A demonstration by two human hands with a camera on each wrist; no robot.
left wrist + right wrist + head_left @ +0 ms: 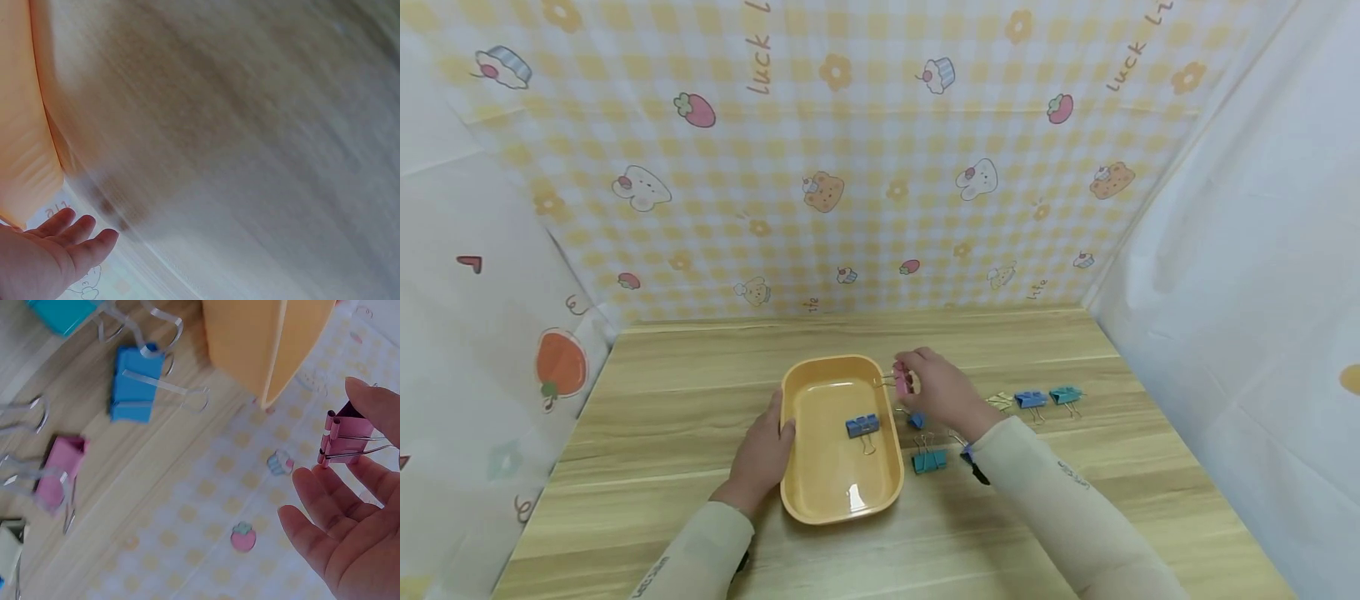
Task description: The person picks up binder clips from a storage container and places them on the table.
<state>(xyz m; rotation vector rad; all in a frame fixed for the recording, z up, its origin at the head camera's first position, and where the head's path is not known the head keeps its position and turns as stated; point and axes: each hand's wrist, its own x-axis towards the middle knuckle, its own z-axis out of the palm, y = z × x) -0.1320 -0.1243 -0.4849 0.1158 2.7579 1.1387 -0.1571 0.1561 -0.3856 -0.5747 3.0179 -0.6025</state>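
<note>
At the left side of a yellow tray (pixel 816 500), my left hand (pixel 766 446) holds the wall, thumb over the rim and fingers outside. Its outer fingers (pixel 87 247) stretch past the tray's end in the left wrist view. My right hand (pixel 943 392) pinches a pink binder clip (pixel 350 434) between thumb and fingertips, raised by the tray's upper right rim. The clip's wire handles point toward the palm in the right wrist view. Inside the tray lies a blue binder clip (pixel 862 426), its wire handle toward me.
Right of the tray lie a teal binder clip (pixel 929 461), a blue clip (pixel 134 384) and another pink clip (pixel 62 472). Farther right sit a yellow clip (pixel 1000 401), a blue clip (pixel 1030 399) and a teal clip (pixel 1064 394). A patterned cloth (pixel 880 233) hangs behind the wooden table (pixel 700 358).
</note>
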